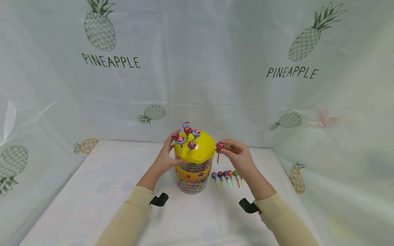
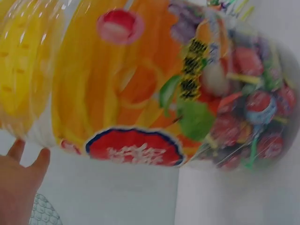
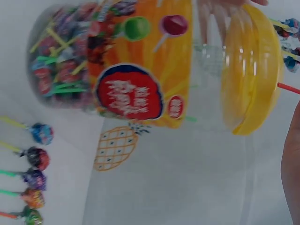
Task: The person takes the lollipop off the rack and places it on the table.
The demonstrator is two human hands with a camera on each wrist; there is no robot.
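Note:
A clear plastic candy jar (image 1: 192,176) with an orange label stands upright on the table, filled in its lower part with wrapped lollipops. Several lollipops (image 1: 196,133) stand stick-down in its yellow lid (image 1: 204,147). My left hand (image 1: 166,159) holds the jar from the left near the top, thumb across the front under the lid. Just right of the lid, my right hand (image 1: 241,159) pinches a lollipop (image 1: 220,146) with a red wrapper, its red stick (image 3: 288,87) pointing down. That stick's tip shows close beside the lid in the right wrist view.
A row of several lollipops (image 1: 226,175) lies on the white table (image 1: 123,171) to the right of the jar, under my right forearm. A pale sheet (image 1: 200,68) printed with pineapples hangs behind the table and at its sides.

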